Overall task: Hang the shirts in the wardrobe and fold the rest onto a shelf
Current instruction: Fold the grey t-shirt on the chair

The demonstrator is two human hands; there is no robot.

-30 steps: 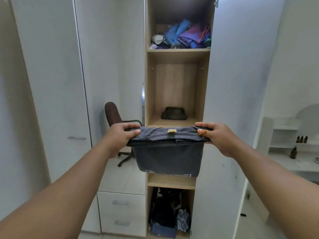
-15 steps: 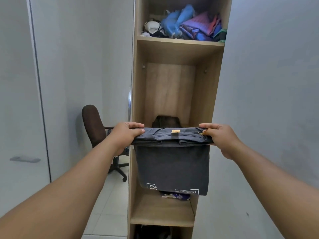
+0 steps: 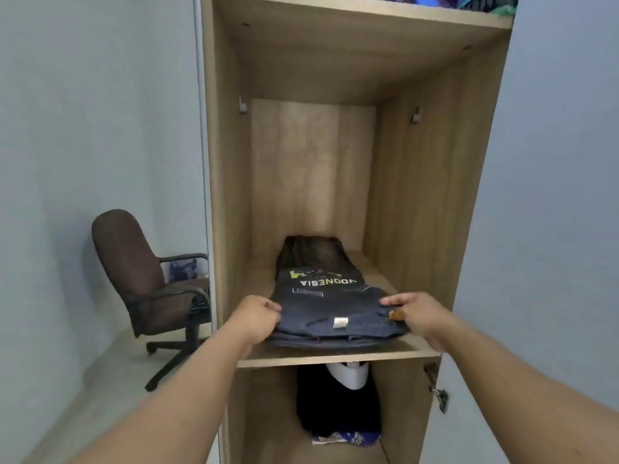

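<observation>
A folded dark grey shirt (image 3: 330,309) with upside-down printed lettering and a small white label lies on the wooden shelf (image 3: 338,358). The left hand (image 3: 256,318) and right hand (image 3: 417,314) grasp its near corners, fingers curled over the fabric.

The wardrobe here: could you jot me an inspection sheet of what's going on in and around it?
Surface: wooden shelf, middle compartment.
Job's things: folded dark shirt lying on the shelf, in front of a dark folded garment.
Clutter: dark clothes in the compartment below; colourful clothes above.
Hands: left hand and right hand grip the shirt's two near corners.
Cables: nothing seen.
Surroundings: brown office chair at left, grey wardrobe door at right.
</observation>
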